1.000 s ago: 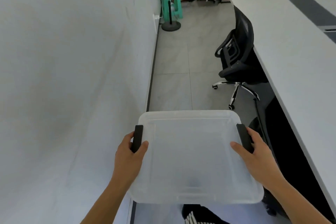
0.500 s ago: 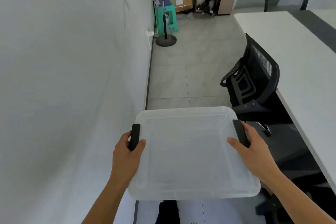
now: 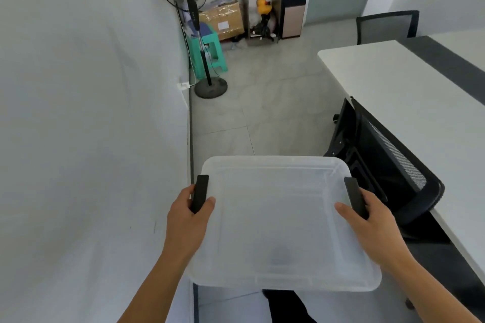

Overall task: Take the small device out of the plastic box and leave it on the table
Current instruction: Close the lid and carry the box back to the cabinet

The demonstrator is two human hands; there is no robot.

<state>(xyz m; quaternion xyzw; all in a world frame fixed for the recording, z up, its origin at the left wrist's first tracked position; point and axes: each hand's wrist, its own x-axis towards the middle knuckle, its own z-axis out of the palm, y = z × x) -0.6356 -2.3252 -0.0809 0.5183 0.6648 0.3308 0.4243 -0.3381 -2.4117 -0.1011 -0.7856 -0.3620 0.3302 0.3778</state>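
I carry a translucent plastic box [image 3: 278,207] with its lid on, held level in front of me above the floor. My left hand [image 3: 187,220] grips the black latch handle [image 3: 200,193] on its left side. My right hand [image 3: 372,228] grips the black latch handle [image 3: 354,199] on its right side. A faint dark blur [image 3: 280,257] shows through the lid near the front; I cannot tell if it is the small device. The white table [image 3: 409,102] stretches along the right, apart from the box.
A white wall [image 3: 86,113] runs close on my left. A black mesh office chair [image 3: 388,165] sits tucked at the table, just right of the box. Ahead stand a pedestal fan [image 3: 194,21], a green stool [image 3: 210,52], a cardboard box [image 3: 223,19] and shelving.
The view has advanced along the wall and tilted up; the fan and shelving are nearer, and the chair has come up beside the box. Both hands keep the same grip on the latches.
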